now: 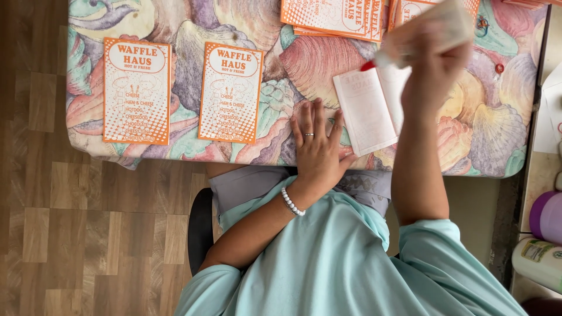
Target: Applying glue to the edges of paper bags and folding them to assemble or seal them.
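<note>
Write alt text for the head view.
The right hand holds a glue bottle, red tip down, over a white sheet; the left hand lies flat on a shell-patterned tablecloth. Two orange menu cards lie to the left.

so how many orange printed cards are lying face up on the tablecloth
2 lie fully in view: one orange printed card at the table's left end, another just beside it. More overlap at the top edge, partly cut off, so uncountable.
</note>
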